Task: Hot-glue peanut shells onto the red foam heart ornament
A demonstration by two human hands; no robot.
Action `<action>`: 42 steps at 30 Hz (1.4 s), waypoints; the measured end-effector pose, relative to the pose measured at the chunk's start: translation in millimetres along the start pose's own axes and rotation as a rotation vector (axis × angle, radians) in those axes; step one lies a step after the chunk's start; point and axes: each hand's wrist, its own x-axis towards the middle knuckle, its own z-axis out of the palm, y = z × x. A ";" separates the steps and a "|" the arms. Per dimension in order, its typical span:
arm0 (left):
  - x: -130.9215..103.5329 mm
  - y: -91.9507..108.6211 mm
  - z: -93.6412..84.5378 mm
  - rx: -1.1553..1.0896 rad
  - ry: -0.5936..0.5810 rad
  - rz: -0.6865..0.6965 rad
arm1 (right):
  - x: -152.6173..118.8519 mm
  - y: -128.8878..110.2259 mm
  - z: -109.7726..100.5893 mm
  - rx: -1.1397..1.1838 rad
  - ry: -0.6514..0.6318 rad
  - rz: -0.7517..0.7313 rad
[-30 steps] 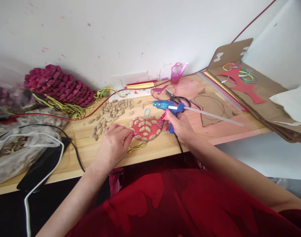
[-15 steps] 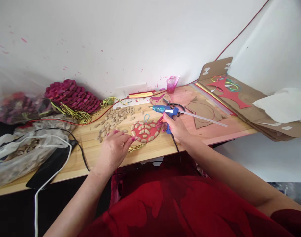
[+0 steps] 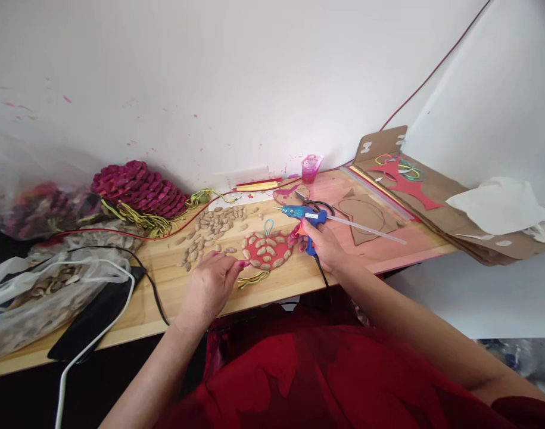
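On the wooden table lies a red piece (image 3: 280, 249) with peanuts stuck around its rim and across its middle. A light blue loop stands at its top and yellow-green tassels (image 3: 253, 279) hang from its bottom. My left hand (image 3: 214, 280) is closed in a pinch at the piece's left edge; whatever is between thumb and finger is too small to make out. With my right hand (image 3: 319, 241) I grip a blue glue gun (image 3: 305, 214) by its handle, above the piece's right side. Its nozzle points left, and a long clear glue stick (image 3: 366, 229) sticks out behind.
Loose peanuts (image 3: 216, 221) lie left of the piece. Scissors (image 3: 314, 204), cut cardboard (image 3: 366, 220) and a pink cup (image 3: 310, 170) are behind and right. Bundled magenta pieces (image 3: 140, 189), a plastic bag (image 3: 53, 286) and cables occupy the left; cardboard sheets (image 3: 451, 223) the right.
The whole view has shifted slightly, so the table sits lower in it. My left hand stays pinched at the red piece's edge, and my right hand still holds the glue gun.
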 end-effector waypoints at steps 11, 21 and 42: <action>23.0 0.3 14.8 -0.034 -0.077 0.079 | -1.5 -3.3 -0.8 -0.076 -0.002 0.051; 42.6 6.8 24.7 0.056 -0.284 0.129 | -2.6 -6.7 0.1 -0.167 -0.003 0.076; 53.8 7.1 29.4 -0.006 -0.330 0.147 | -4.6 -9.9 1.1 -0.161 -0.004 0.112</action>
